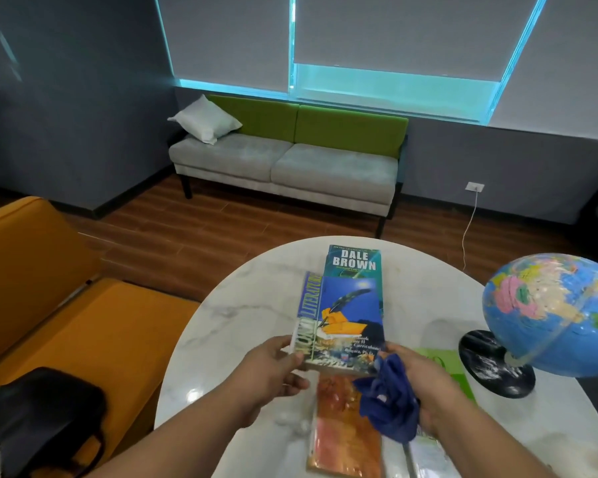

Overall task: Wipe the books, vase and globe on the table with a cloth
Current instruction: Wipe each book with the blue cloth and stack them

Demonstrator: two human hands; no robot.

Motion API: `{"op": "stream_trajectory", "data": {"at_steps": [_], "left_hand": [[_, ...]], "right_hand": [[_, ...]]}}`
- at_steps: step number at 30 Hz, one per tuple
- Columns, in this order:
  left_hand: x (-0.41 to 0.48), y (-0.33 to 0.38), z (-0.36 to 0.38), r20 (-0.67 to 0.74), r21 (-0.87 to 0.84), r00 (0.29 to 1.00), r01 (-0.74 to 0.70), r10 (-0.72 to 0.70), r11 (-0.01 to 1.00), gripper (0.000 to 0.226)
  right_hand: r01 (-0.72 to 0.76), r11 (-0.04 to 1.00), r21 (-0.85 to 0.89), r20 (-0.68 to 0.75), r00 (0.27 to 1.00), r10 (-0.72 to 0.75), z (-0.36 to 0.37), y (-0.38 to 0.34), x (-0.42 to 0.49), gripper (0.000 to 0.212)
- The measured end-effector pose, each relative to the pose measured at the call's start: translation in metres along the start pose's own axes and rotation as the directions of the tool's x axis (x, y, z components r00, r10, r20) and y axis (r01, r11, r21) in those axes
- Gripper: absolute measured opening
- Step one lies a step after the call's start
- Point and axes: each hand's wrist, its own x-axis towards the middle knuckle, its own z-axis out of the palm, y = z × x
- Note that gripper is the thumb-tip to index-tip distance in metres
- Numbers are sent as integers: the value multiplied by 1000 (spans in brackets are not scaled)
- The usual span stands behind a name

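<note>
holding the literature book (346,315) by its two near corners, the person has it well to the left of the globe (549,312), over the table (242,305). its far end overlaps the dale brown book (354,262) and its near edge looks lifted above the orange book (346,439). the left hand (273,370) grips the corner farthest from the globe, thumb on the cover, fingers curled beneath. the right hand (425,384), on the globe's side, has the blue cloth (389,398) bunched in its curled fingers and touches the book's other corner. a green book (446,360) lies partly hidden under that hand.

this paperback is probably light and bendy, with a glossy cover that may slide. a firm pinch at the spine edge should keep it flat while the soft cloth passes over it. no vase is in view.
</note>
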Motion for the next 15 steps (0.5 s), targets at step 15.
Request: {"op": "stream_trajectory", "data": {"at_steps": [15], "left_hand": [[1, -56, -93, -142, 163, 949, 304, -283, 938, 20]], "right_hand": [[25, 806, -592, -372, 879, -300, -2, -99, 81, 21]]}}
